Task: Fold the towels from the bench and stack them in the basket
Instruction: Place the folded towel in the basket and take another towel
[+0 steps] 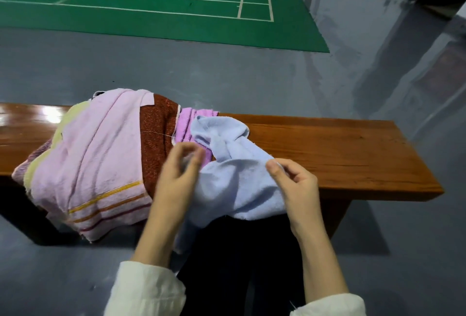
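Blue towel (237, 182) lies crumpled across the near edge of the bench (340, 154), directly ahead of the person and between the two hands. Its far end is bunched and twisted on the bench top, touching the pile. Its near end hangs off the edge toward the lap. Long axis, as far as the creases allow a reading, runs away from the body, far-left to near-right.

Right hand (295, 182): thumb and forefinger pinch the towel's right-hand edge, other fingers loosely curled. A firm hold.

Left hand (176, 179): fingers curled above the towel's left side, just beside the pile. It is motion-blurred, so I cannot tell whether it has cloth in a pinch or is only closing toward it.

Pile to the left holds a pink towel (95, 154) draped on top and over the front edge, a brown towel (158, 139) under it, and a purple towel (184, 126) tucked against the blue one.

Basket is not in view (nor any folded stack).

Judgement: an early stage, with one towel being picked out and nothing folded. The coming move likely turns on the left hand finding the matching edge or corner opposite the right hand's pinch. With both held, the towel can be lifted clear of the pile and shaken flat crosswise. The bunched far end may drag the purple towel along.
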{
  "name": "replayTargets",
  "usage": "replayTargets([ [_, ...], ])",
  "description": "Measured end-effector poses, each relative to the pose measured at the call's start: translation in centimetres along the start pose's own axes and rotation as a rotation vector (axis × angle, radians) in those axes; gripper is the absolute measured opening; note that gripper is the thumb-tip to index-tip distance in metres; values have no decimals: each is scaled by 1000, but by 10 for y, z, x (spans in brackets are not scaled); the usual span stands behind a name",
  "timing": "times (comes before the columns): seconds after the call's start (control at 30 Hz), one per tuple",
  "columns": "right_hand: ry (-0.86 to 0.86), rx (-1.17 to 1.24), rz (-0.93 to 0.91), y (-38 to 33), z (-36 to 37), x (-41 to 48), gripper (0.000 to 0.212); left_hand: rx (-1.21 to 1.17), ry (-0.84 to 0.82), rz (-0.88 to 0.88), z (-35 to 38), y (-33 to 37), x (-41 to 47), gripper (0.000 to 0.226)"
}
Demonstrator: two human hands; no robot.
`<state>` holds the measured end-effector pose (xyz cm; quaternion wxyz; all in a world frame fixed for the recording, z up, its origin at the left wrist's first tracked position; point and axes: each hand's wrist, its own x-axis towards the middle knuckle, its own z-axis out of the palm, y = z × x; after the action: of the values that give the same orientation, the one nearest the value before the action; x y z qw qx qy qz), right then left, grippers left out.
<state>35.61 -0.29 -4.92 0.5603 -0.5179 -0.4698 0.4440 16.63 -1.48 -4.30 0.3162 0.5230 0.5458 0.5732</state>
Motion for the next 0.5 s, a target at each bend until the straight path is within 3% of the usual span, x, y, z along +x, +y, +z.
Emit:
replayTargets([
  [0.1,-209,29,-45,-14,11,-4,15,40,-305,33,30,7,-6,31],
  [0.17,-253,40,-52,-18,11,-4,19,125,-374,24,38,8,-8,27],
  [0.3,-260,-56,-42,-16,2,-3,21,210,-292,-2,35,7,-10,33],
  [0.4,-249,-113,3,-12,-7,-3,19,164,-139,2,19,3,-6,14],
  [0.5,-206,-193,17,-10,-17,0,17,196,8,-28,-5,-4,-2,11],
])
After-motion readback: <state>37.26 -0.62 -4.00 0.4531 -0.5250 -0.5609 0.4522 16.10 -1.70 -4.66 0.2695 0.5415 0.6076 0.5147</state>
